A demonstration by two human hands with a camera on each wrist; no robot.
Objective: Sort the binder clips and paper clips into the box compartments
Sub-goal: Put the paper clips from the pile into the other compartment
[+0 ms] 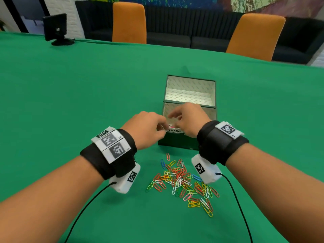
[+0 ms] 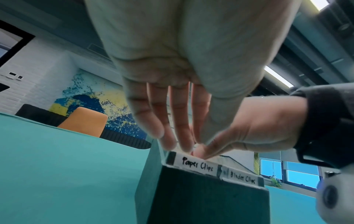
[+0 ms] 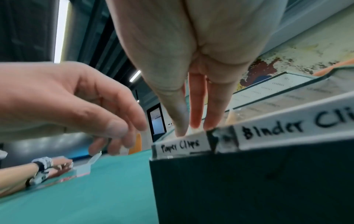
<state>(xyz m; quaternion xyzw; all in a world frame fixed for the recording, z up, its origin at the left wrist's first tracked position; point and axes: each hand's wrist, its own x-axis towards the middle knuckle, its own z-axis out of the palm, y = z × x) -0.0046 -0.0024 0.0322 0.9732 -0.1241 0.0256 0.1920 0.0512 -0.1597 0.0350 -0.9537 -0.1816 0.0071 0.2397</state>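
A dark green box (image 1: 177,143) stands on the green table with its lid (image 1: 190,90) folded back. Its front rim carries the labels "Paper Clips" (image 2: 197,164) and "Binder Clips" (image 3: 287,130). Both hands hover over the near left corner, above the paper-clip side. My left hand (image 1: 162,126) points its fingers (image 2: 172,136) down at the rim and holds nothing I can see. My right hand (image 1: 175,123) brings thumb and fingers (image 3: 180,121) together at the rim, where a small pink paper clip (image 1: 172,127) shows. A heap of coloured paper clips (image 1: 184,179) lies before the box. The box's inside is mostly hidden.
Wrist-camera cables (image 1: 87,204) trail back over the cloth on both sides. A small black monitor (image 1: 56,28) stands at the far left edge. Two orange chairs (image 1: 129,23) (image 1: 256,35) face the far side. Another person's arm (image 3: 23,174) rests on the table to my left.
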